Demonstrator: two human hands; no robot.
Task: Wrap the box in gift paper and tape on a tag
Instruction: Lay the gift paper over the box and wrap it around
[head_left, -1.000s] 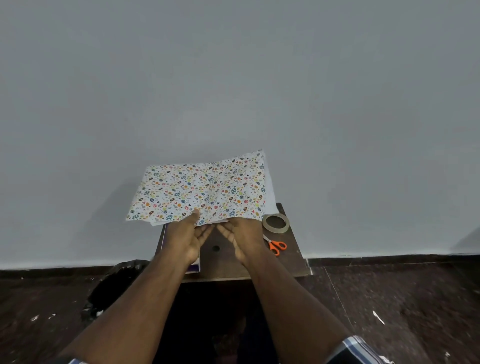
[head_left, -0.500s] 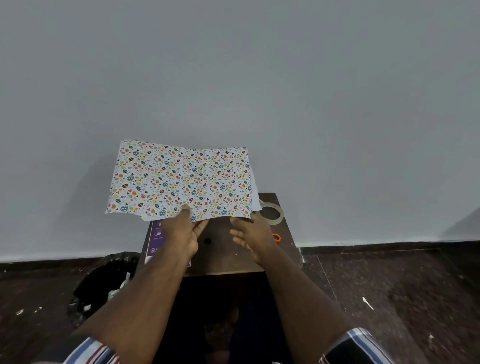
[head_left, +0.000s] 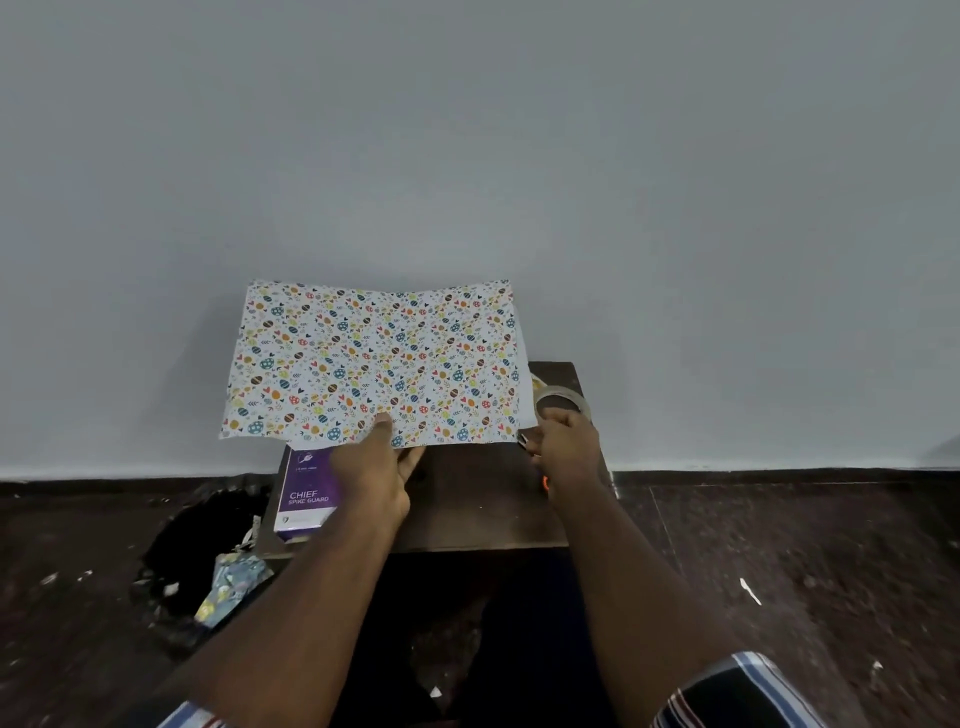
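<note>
The stool (head_left: 467, 519) top shows bare brown wood in its middle and near edge, between the two hands. A purple box (head_left: 306, 496) fills its left edge. The gift paper (head_left: 374, 364), held up by the left hand (head_left: 371, 486), screens the far edge. The tape roll (head_left: 563, 400) and right hand (head_left: 569, 452) crowd the far right corner.

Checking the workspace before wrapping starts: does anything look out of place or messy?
Yes: a crumpled scrap of patterned paper lies on the floor beside the small table, against a black bag, not with the box.
</note>
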